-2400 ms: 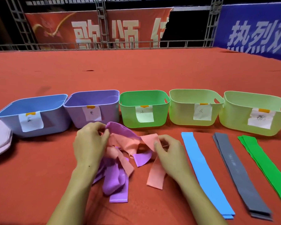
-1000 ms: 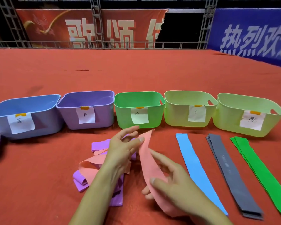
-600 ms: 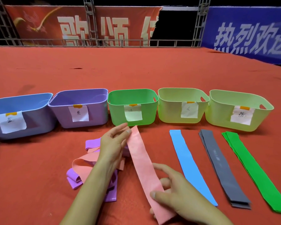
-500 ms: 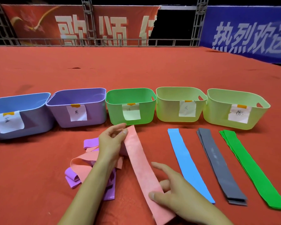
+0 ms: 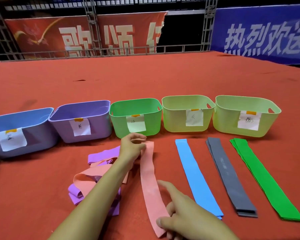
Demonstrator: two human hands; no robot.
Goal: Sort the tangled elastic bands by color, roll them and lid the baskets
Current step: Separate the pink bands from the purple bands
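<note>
Five baskets [image 5: 135,116] in row behind flat bands [image 5: 197,175]; tangled pile [image 5: 93,172] left of bands.

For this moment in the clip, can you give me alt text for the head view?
A person's left hand and right hand lay a pink band flat on red cloth, beside a pink-and-purple tangle. Blue, grey and green bands lie straight before five labelled, unlidded baskets.

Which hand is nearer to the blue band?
The right hand. It holds the pink band's near end, just beside the blue band. The left hand holds the pink band's far end.
</note>
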